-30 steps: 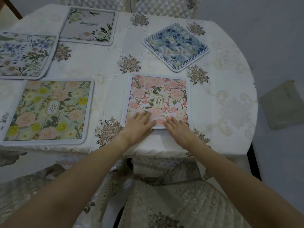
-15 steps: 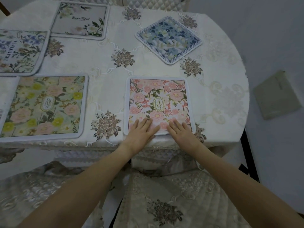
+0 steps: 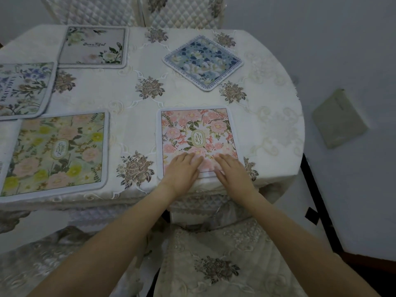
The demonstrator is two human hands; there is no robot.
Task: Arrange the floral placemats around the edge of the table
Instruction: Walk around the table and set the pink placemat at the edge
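A pink floral placemat (image 3: 197, 133) lies at the near edge of the table (image 3: 274, 129). My left hand (image 3: 182, 170) and my right hand (image 3: 232, 171) rest flat on its near end, fingers together, pressing down and gripping nothing. A yellow and pink floral placemat (image 3: 55, 153) lies to the left along the near edge. At the far left sits a purple-flowered placemat (image 3: 21, 88), partly cut off. A grey placemat with white flowers (image 3: 94, 48) lies at the far side. A blue floral placemat (image 3: 203, 63) sits turned like a diamond at the far right.
The table wears a cream embroidered cloth with brown flower motifs (image 3: 135, 168). Quilted chair backs (image 3: 132, 9) stand behind the table, and a padded chair seat (image 3: 225, 260) sits right below my arms. A greenish square mat (image 3: 338, 118) lies on the floor to the right.
The pink placemat has turned from slightly skewed to square with the near edge under my two hands. My head has tipped up, so the table sits lower in view.
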